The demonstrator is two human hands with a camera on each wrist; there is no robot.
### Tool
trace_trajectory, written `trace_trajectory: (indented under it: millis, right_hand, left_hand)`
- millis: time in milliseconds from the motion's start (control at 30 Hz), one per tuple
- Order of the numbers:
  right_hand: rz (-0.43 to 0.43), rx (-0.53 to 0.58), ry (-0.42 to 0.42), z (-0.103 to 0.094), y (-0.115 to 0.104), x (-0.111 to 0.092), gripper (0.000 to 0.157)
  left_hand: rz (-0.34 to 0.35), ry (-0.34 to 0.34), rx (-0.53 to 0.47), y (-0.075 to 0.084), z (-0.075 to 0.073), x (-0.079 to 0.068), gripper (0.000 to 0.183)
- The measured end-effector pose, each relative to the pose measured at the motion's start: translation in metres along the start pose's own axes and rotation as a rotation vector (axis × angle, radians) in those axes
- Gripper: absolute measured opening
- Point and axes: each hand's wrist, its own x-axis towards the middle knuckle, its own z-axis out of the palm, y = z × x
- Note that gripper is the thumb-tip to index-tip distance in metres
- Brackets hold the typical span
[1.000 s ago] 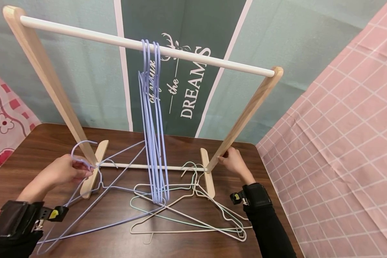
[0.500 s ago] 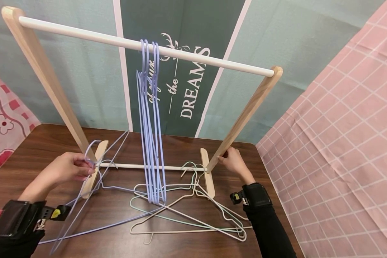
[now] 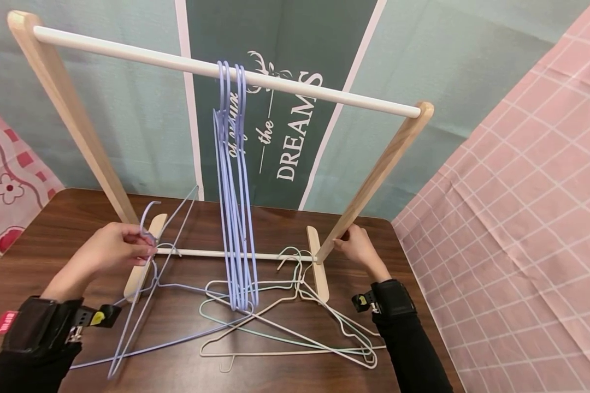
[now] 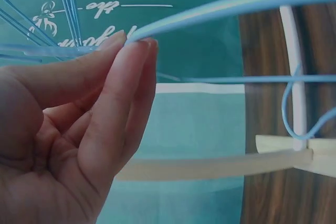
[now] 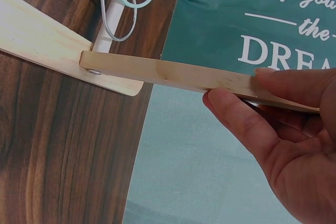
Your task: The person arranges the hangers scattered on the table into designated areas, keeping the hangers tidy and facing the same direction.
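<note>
My left hand (image 3: 112, 248) pinches a purple hanger (image 3: 141, 220) between thumb and fingertips, just below its hook. That hanger stands tilted beside the rack's left foot (image 3: 136, 278), hook up. In the left wrist view its blue-looking tube (image 4: 236, 4) runs away from the fingertips. My right hand (image 3: 359, 246) grips the lower part of the rack's right wooden post (image 3: 373, 173), thumb on one side and fingers on the other. Several purple hangers (image 3: 222, 90) hang close together near the middle of the white top rail (image 3: 324, 95).
Another purple hanger (image 3: 177, 343) lies on the brown table (image 3: 187, 376) at the left. Several cream and mint hangers (image 3: 275, 354) lie overlapping at centre right, hooks near the rack's lower bar (image 3: 270, 255). A green curtain (image 3: 423, 54) backs the table; pink gridded cloth (image 3: 521, 218) hangs on the right.
My left hand has moved slightly right and up with the purple hanger, which has swung round and now looks narrower. My right hand stays on the post.
</note>
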Motion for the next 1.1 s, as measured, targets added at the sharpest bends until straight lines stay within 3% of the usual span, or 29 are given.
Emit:
trace_trajectory:
  millis: [267, 633, 1100]
  right_hand:
    - [0.003, 0.004, 0.001, 0.000, 0.001, 0.000, 0.022]
    - [0.000, 0.026, -0.004, 0.000, 0.000, -0.001, 0.023]
    - [0.016, 0.016, 0.002, 0.000, -0.001, -0.001, 0.022]
  left_hand:
    - [0.039, 0.039, -0.045, 0.013, 0.001, 0.007, 0.010]
    - [0.046, 0.083, -0.017, 0.030, -0.001, 0.008, 0.011]
    - [0.111, 0.124, 0.028, 0.061, -0.006, 0.011, 0.013]
